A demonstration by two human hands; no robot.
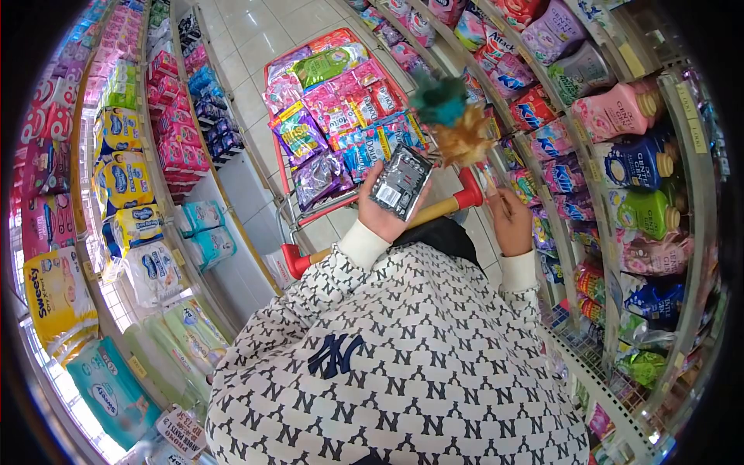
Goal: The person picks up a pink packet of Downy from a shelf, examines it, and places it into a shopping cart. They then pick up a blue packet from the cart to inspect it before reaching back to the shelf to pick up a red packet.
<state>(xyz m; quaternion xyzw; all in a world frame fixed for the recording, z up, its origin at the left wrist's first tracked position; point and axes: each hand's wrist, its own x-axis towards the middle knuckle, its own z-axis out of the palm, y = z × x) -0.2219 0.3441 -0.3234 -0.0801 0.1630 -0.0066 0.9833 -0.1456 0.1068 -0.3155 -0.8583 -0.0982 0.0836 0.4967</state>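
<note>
My left hand (377,218) is closed around a black packet (401,182) with a printed barcode, its printed side facing up. It is just above the yellow handle (435,211) of a shopping cart. To its right, my right hand (510,223) pinches the thin handle of a feather duster (463,133), whose teal and tan feathers point away from me beside the right shelves. Directly ahead, the red-framed cart (284,170) is loaded with several packs, including a green pouch (332,67), purple packs (319,177) and blue sachets (383,147).
Shelves of detergent and softener pouches (648,213) run close along my right. Diaper packs (128,180) and pink packs (177,139) line the left shelves. Pale tiled floor (242,32) stretches ahead between them.
</note>
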